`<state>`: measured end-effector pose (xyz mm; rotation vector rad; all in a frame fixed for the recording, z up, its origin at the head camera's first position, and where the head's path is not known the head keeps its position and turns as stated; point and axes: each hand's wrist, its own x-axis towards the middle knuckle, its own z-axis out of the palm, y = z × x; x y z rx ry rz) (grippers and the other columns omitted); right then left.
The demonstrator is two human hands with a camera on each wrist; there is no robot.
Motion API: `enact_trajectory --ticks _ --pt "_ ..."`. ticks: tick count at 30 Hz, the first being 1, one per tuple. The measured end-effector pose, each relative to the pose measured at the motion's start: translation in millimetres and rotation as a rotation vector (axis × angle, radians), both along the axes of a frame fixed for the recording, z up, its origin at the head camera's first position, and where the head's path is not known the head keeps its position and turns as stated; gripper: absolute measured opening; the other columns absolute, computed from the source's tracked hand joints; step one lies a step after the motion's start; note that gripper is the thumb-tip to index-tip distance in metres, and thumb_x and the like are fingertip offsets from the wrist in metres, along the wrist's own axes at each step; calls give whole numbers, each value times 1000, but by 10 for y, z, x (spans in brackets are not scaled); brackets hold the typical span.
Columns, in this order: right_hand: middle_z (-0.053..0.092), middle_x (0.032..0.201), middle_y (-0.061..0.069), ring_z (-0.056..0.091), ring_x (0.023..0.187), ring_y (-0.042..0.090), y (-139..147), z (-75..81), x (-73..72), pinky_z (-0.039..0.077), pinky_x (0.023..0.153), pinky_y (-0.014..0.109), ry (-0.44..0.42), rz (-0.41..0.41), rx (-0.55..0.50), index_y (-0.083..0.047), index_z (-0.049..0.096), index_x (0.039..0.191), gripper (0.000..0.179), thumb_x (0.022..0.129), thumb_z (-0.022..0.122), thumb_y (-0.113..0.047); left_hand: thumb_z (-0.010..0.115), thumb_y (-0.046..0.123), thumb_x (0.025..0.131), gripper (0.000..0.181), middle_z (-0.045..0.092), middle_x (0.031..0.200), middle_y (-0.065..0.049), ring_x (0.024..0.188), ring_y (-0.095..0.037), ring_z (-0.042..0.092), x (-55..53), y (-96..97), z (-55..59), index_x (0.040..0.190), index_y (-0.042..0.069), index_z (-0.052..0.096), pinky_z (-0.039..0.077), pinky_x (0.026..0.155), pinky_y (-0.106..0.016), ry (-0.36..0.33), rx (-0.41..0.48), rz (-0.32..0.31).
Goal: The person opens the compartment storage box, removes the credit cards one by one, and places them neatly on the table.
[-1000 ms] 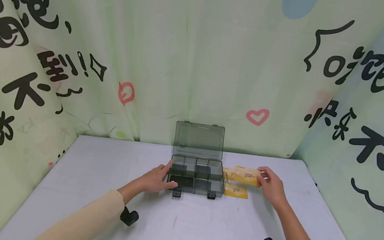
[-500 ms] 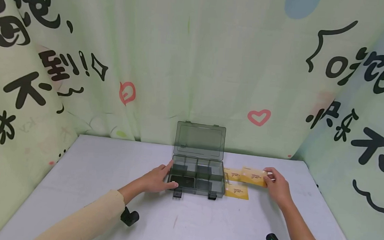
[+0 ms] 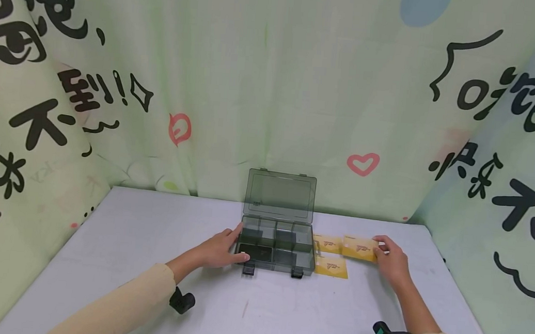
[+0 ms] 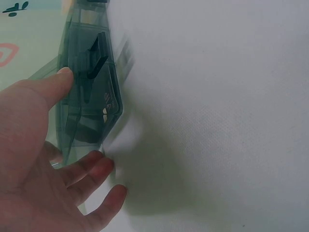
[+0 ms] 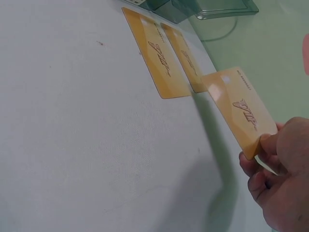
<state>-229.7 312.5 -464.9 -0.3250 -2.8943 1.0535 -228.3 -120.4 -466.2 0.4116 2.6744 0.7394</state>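
A smoky grey clear plastic compartment box [image 3: 284,257] stands on the table, its lid [image 3: 280,195] raised at the back. My left hand [image 3: 217,249] rests at its left front corner, thumb on the front edge and index finger along the left side. In the left wrist view that thumb [image 4: 60,87] touches the rim, and the other fingers are spread loosely. My right hand [image 3: 391,261] pinches a yellow VIP card [image 5: 240,107] by its right end, raised a little off the table. Two similar cards, a front one [image 3: 331,267] and a back one [image 3: 327,243], lie right of the box.
A dark flat piece [image 3: 256,252] is in the box's front left compartment. Two black latches hang at the box's front. The white table [image 3: 257,311] reaches back to a pale green printed curtain [image 3: 227,81], which also covers both sides.
My right hand has drawn the pinched card to the right, uncovering more of the back card on the table. The left hand stays at the box.
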Motion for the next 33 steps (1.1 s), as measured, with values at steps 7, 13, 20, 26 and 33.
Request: enact_trajectory --ticks 7,13,20,26,33 --pt "53 120 33 54 99 38 63 -19 -30 50 67 27 -15 8 5 0 49 131 32 100 44 -6 61 53 90 91 40 148 -19 131 -35 47 -7 3 17 157 15 13 40 106 -52 1 -7 -3" --pt "51 122 34 50 106 43 101 -43 -62 49 82 44 -58 -20 30 1 49 132 34 99 44 -7 61 53 90 91 39 149 -19 131 -34 48 -13 13 36 157 15 12 40 105 -52 -5 1 -12" --pt "52 119 32 49 104 42 135 -107 -112 47 82 44 -89 -18 37 2 48 132 38 95 51 -3 61 52 91 90 41 147 -19 130 -34 48 -3 36 48 157 15 12 40 105 -51 -14 3 -12" --pt "54 119 34 49 105 43 128 -140 -155 45 87 51 -82 12 81 3 49 132 38 95 51 -2 61 51 91 90 40 147 -19 130 -34 48 11 30 41 157 15 12 40 105 -52 -17 -4 0" --pt "55 110 31 48 99 40 111 -121 -195 43 87 52 -73 44 120 3 52 130 38 93 54 -1 61 51 91 90 39 148 -19 131 -35 47 18 16 49 157 15 12 39 106 -52 -15 -5 0"
